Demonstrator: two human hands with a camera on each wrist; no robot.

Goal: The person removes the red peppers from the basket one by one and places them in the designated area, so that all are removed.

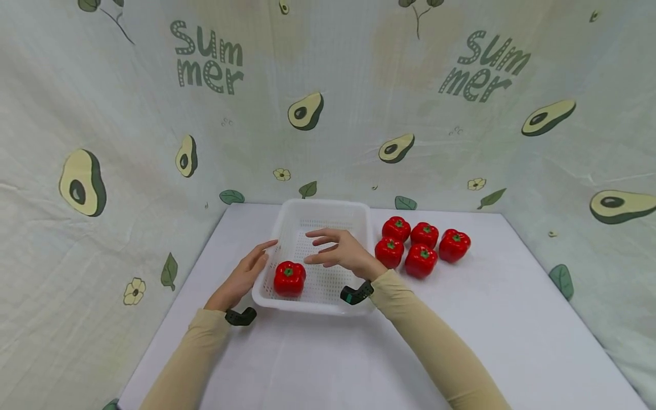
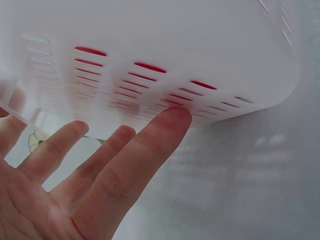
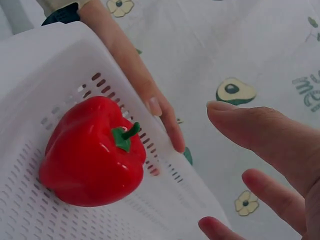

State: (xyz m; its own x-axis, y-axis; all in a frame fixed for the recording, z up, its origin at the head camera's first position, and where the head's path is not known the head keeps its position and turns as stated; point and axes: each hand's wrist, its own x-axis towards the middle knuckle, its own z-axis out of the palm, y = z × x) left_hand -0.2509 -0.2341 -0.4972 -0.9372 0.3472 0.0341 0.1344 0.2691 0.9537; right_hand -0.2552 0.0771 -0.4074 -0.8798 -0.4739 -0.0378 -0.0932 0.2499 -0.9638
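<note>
A white slotted plastic basket (image 1: 328, 306) stands on the table with one red bell pepper (image 1: 289, 279) in its near left corner. My left hand (image 1: 245, 277) rests against the basket's left side, fingers extended along the wall; in the left wrist view its thumb (image 2: 150, 150) lies at the slotted wall, with red showing through the slots. Above the basket's middle hovers my right hand (image 1: 344, 250), fingers spread and loosely bent, holding nothing. The right wrist view has the bell pepper (image 3: 95, 155) upright with its green stem, apart from the right fingers (image 3: 270, 135).
Several more red bell peppers (image 1: 421, 261) stand in a cluster on the table (image 1: 492, 319), just right of the basket. A cloth (image 1: 338, 171) printed with avocados and lettering hangs behind the table and at both sides.
</note>
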